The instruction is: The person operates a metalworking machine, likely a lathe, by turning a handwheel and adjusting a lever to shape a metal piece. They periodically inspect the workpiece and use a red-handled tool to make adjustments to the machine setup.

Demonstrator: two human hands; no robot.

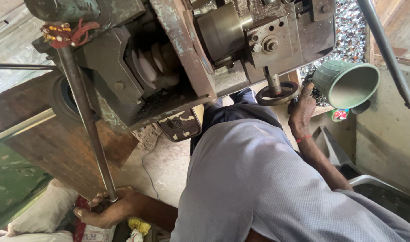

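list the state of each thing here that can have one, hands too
left hand: closed around the lower end of the long metal lever
long metal lever: gripped, slanting up to the machine
right hand: fingers extended, reaching toward the green cup, holding nothing
green cup: tipped on its side, mouth facing the camera, looks empty
small handwheel: untouched
shiny metal pieces: heaped behind the cup
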